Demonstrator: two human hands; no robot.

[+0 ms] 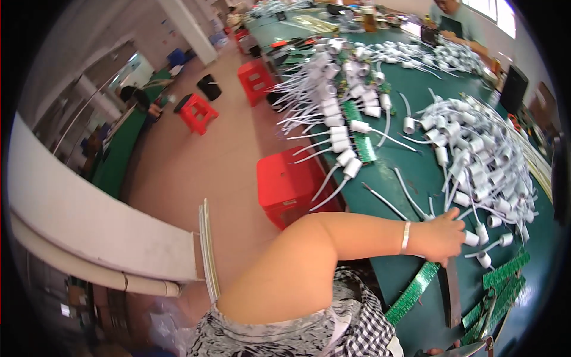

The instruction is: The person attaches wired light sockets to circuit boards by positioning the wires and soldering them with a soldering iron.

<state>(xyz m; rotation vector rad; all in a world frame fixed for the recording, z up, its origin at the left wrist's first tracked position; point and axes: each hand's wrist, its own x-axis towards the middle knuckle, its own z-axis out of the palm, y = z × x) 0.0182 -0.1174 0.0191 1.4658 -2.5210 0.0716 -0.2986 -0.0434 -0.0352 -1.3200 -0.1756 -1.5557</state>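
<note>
My left arm reaches across to the right, with a pale band at the wrist. My left hand point(439, 237) is closed, its fingers curled at a white lamp holder point(470, 238) with a cord; the palm side is hidden. Just below that hand, a dark flat bar point(452, 294) lies on the table, beside a narrow green circuit board strip point(414, 291). Only some fingertips of my right hand point(444, 350) show at the lower edge, near a shiny metal tool point(467, 348) whose kind I cannot make out. Whether they grip it is hidden.
A large heap of corded white lamp holders point(470, 143) covers the table's right side. Others line the left edge point(342, 140) beside green boards point(360, 140). More boards point(505, 291) lie at lower right. Red stools point(285, 178) stand left of the table. Another person point(455, 27) sits far right.
</note>
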